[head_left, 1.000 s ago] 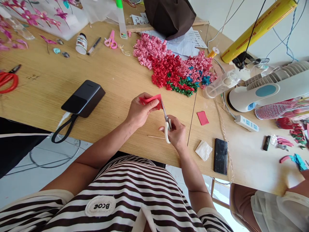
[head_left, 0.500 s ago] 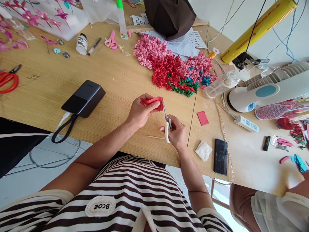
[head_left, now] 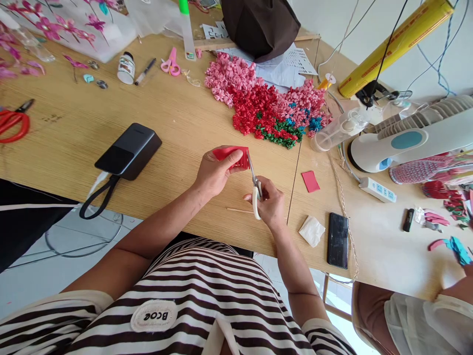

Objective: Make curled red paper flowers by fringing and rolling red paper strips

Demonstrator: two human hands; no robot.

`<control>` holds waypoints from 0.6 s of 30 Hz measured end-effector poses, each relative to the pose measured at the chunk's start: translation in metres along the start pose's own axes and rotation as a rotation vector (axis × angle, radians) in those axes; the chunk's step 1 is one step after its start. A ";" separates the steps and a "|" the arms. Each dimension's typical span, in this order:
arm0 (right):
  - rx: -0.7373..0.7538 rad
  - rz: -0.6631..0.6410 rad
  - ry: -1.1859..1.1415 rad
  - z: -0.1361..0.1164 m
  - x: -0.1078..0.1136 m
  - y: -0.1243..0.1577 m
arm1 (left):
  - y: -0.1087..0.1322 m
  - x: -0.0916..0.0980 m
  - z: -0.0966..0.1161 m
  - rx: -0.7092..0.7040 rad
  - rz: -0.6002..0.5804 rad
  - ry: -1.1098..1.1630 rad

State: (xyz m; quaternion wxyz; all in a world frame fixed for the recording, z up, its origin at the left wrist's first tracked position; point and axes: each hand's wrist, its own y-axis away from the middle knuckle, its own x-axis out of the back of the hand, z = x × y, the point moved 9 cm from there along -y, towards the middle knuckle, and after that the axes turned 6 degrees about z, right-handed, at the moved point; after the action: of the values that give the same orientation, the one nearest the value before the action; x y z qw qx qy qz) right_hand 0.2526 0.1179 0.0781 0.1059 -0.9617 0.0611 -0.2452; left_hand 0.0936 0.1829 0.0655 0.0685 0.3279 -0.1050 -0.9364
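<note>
Between the thumb and fingers of my left hand (head_left: 216,172) is a strip of red fabric (head_left: 242,159), its lower right edge slit into a fringe. My right hand (head_left: 271,199) is closed round the white-handled scissors (head_left: 255,192). Their blades point up and meet the right end of the red strip; how far apart the blades are is hard to make out. A thin wooden stick (head_left: 240,210) lies on the table below the scissors. To the right rests a flat red square (head_left: 310,181) of the same colour.
Beyond my hands lies a heap of pink, red, green and blue small flowers (head_left: 258,98). A black power bank (head_left: 129,150) stands left. On the right are a folded white tissue (head_left: 312,230), a phone (head_left: 337,240), a power strip (head_left: 377,189) and a white fan (head_left: 406,135). Someone sits at right.
My left fingers have shifted slightly on the red strip, and more of its fringed edge now shows. The scissors and my right hand stay almost in place.
</note>
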 end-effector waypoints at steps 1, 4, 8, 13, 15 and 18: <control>-0.003 0.002 -0.002 0.000 0.000 0.000 | 0.000 0.000 -0.001 0.008 -0.002 0.009; -0.014 0.005 0.006 0.001 0.000 0.000 | 0.001 -0.001 -0.003 0.041 -0.008 0.020; -0.027 0.005 0.014 0.003 0.000 0.000 | 0.002 0.000 -0.006 0.057 -0.005 0.017; -0.035 0.016 -0.010 0.005 0.000 0.000 | 0.002 0.001 -0.010 0.085 0.003 0.038; -0.037 0.015 -0.019 0.005 0.000 0.001 | 0.002 0.001 -0.011 0.092 0.006 0.033; -0.029 0.019 -0.030 0.003 0.001 0.001 | 0.002 0.001 -0.012 0.097 0.007 0.026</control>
State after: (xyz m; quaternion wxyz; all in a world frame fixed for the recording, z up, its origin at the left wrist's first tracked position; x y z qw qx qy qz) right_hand 0.2547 0.1175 0.0754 0.0953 -0.9661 0.0722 -0.2290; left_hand 0.1006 0.1790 0.0564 0.0570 0.3428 -0.1507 -0.9255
